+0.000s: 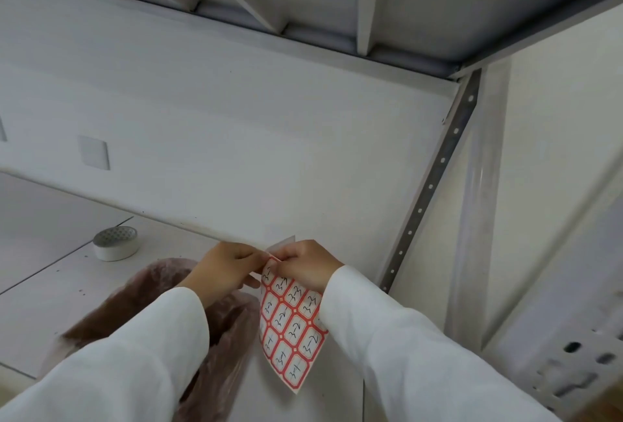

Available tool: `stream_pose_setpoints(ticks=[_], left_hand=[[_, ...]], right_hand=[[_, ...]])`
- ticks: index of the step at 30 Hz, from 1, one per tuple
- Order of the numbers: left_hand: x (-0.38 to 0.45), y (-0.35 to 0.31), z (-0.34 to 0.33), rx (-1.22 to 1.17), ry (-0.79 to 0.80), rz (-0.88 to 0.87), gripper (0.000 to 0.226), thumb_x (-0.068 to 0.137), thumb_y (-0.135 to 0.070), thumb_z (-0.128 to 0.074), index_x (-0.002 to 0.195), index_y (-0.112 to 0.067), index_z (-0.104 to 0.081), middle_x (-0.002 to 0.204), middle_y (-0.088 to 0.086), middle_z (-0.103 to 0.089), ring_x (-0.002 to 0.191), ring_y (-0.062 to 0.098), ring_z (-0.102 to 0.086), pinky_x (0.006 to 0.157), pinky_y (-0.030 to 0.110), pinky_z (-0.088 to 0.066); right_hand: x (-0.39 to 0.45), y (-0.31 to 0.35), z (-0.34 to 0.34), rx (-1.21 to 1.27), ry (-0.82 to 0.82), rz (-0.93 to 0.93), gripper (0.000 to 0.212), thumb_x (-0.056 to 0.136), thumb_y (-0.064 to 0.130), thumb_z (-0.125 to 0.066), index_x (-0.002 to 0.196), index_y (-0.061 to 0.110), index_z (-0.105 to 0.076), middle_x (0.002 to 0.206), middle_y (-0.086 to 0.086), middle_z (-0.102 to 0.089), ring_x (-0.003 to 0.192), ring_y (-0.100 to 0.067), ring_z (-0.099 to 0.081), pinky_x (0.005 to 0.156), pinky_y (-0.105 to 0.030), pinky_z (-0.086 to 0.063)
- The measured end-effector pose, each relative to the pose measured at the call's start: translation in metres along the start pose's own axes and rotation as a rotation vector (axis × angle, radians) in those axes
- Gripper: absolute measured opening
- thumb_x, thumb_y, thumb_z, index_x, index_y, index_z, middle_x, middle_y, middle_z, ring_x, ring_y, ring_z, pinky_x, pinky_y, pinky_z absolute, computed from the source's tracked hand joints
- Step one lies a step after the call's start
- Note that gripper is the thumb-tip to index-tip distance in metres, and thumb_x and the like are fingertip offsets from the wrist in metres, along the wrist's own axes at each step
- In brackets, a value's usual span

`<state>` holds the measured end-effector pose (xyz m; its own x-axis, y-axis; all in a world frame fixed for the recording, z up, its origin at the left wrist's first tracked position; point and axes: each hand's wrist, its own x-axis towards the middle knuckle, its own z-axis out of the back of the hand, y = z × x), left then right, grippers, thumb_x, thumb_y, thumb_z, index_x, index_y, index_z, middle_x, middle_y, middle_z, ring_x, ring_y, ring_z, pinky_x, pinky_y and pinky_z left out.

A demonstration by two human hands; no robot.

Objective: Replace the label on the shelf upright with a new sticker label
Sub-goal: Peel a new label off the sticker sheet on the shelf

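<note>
Both hands meet low in the middle of the view, just under the front edge of a white shelf board (236, 151). The right hand (305, 264) has its fingers curled round the top of a sticker sheet (291, 330), a grid of red-bordered labels with handwritten numbers, which hangs down from the grip and tilts to the right. The left hand (224, 268) pinches at the sheet's top corner with thumb and fingertips, right against the right hand; whether a label is lifted there is too small to tell. Both arms wear white sleeves. The perforated grey shelf upright (435, 178) runs diagonally to the right of the hands, apart from them. A brownish translucent plastic bag (222, 347) sits below the left forearm. A roll of white tape (115, 243) lies on the floor to the left.
</note>
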<state>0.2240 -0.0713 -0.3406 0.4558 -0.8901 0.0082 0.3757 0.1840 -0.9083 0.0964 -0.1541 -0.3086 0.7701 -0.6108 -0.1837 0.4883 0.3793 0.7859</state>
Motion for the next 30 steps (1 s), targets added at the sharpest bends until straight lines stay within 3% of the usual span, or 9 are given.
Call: stream_pose_setpoints(ticks=[5,12,16,22,30], left_hand=[[0.0,-0.003,0.0,0.004,0.023,-0.031,0.014,0.086,-0.035,-0.057,0.074,-0.034,-0.063,0.078,-0.013,-0.068,0.075,0.011,-0.067,0.058,0.016,-0.045],[0.006,-0.006,-0.004,0.031,-0.025,-0.012,0.011,0.085,-0.032,-0.061,0.076,-0.026,-0.059,0.075,-0.01,-0.066,0.069,0.008,-0.066,0.053,0.012,-0.043],[0.005,-0.006,-0.005,0.046,-0.024,-0.014,0.015,0.086,-0.034,-0.059,0.075,-0.024,-0.062,0.073,-0.011,-0.066,0.064,0.005,-0.065,0.052,0.01,-0.042],[0.006,-0.005,-0.004,0.113,-0.018,-0.036,0.023,0.091,-0.03,-0.049,0.07,-0.026,-0.058,0.071,-0.011,-0.064,0.065,0.006,-0.063,0.056,0.013,-0.043],[0.009,-0.002,-0.005,0.302,-0.071,-0.061,0.026,0.092,-0.032,-0.046,0.068,-0.026,-0.053,0.073,-0.005,-0.062,0.07,0.013,-0.062,0.066,0.019,-0.046]], right_hand=[[-0.001,0.0,0.002,0.033,-0.039,-0.003,0.023,0.091,0.029,-0.053,0.108,0.024,-0.067,0.103,-0.005,-0.07,0.082,-0.018,-0.067,0.071,-0.023,-0.053],[0.004,0.009,0.002,-0.01,-0.118,-0.127,0.028,0.092,0.035,-0.047,0.108,0.018,-0.064,0.093,-0.005,-0.068,0.071,-0.017,-0.063,0.066,-0.022,-0.05],[0.001,0.011,0.005,-0.026,-0.115,-0.155,0.03,0.092,0.037,-0.047,0.106,0.017,-0.065,0.097,-0.008,-0.07,0.071,-0.018,-0.064,0.064,-0.022,-0.05],[-0.001,0.011,0.008,-0.003,-0.049,-0.18,0.029,0.088,0.037,-0.056,0.109,0.02,-0.065,0.103,-0.009,-0.071,0.09,-0.026,-0.069,0.085,-0.035,-0.055],[0.0,0.015,0.009,-0.049,-0.006,-0.196,0.027,0.089,0.035,-0.055,0.111,0.022,-0.065,0.104,-0.009,-0.071,0.089,-0.023,-0.069,0.076,-0.028,-0.055]])
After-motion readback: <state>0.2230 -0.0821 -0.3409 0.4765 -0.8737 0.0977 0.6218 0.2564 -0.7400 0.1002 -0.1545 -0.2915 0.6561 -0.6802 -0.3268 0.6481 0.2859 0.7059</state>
